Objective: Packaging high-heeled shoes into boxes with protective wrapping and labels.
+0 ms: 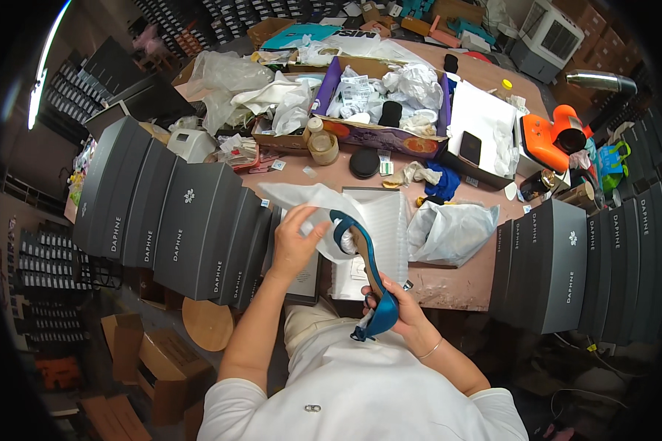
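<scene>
Holding one blue shoe (372, 263) before us, our right hand (410, 320) grips its near end, some fingers hidden; our left hand (296, 239) pinches one paper (294, 195), partly behind the shoe. Both cover part of one open box (375, 198) on the surface (463, 288). Beside that: one bag (452, 234), contents indistinct; beyond, one phone (470, 149).

A long, white tube lamp (41, 75) glares at upper left; the flat, pinkish-brown tabletop (456, 285) before me is bright, the margins dark, bowed.

White lettering marks grey boxes (198, 235), black lettering a white panel (346, 46).
</scene>
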